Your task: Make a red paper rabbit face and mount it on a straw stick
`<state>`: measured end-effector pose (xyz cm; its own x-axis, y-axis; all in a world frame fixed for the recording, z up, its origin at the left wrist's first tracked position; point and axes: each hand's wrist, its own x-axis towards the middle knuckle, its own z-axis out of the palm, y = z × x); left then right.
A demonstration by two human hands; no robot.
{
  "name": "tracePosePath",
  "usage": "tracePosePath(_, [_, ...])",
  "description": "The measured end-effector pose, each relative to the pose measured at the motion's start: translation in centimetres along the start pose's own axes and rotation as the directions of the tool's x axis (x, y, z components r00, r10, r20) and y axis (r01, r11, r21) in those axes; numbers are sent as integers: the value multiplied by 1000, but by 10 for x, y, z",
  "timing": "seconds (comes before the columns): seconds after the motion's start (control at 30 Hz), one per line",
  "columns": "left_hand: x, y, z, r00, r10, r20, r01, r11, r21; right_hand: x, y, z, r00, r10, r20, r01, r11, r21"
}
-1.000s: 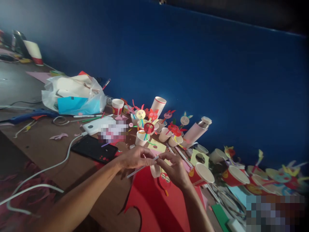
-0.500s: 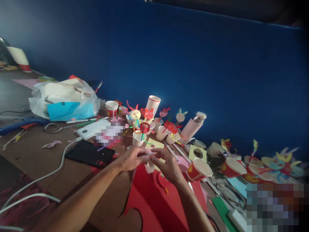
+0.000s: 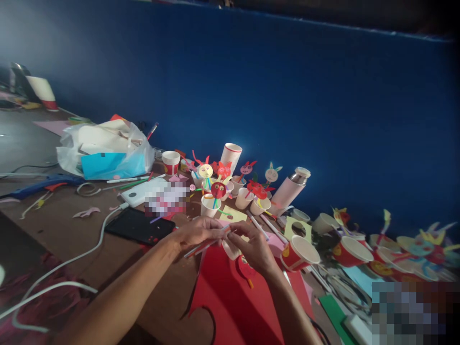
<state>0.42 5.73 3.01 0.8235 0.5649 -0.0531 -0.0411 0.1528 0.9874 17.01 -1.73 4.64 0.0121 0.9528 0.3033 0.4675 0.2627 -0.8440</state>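
My left hand (image 3: 199,232) is closed, thumb against fingers, on a thin pale and reddish strip (image 3: 201,249) that sticks out below its palm. The strip's kind is not clear. My right hand (image 3: 251,243) pinches at the strip's other end, almost touching the left fingertips. Just under the fingers stands a small white cup (image 3: 232,250), partly hidden by the right hand. Beside the right wrist lies a red round paper face (image 3: 246,267) with an orange tail. Below both hands spreads a sheet of red paper (image 3: 230,299) with cut edges.
Several white cups (image 3: 210,205) with paper faces stand behind my hands. A pink thermos (image 3: 287,194) leans by the blue wall. Red paper cups (image 3: 300,256) are on the right. To the left are a black phone (image 3: 138,226), a white cable (image 3: 81,256) and a plastic bag (image 3: 70,155).
The view has shifted slightly, so most things sit farther right. The thin strip now shows below my left palm. Both hands remain close together.
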Motion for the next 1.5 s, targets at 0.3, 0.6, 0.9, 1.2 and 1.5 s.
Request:
tracePosePath(0.3, [-3,9,1,995,-91,34,94,992,-85,-2,1,-1,999,-33,0,32,996,-78])
tracePosePath(0.6, [3,-3,-3,996,-79,30,83,983,-167,-3,6,3,999,30,-11,-31,998,-60])
tracePosePath(0.9, [0,4,0,997,-82,4,82,990,-119,-5,6,5,994,-67,-82,54,986,-158])
tracePosePath(1.2, [2,0,-1,997,-77,2,77,988,-133,-5,9,6,982,-157,-100,136,973,-188])
tracePosePath(1.5, [3,-3,-3,996,-84,8,84,987,-137,-4,12,7,976,-192,-105,172,969,-178])
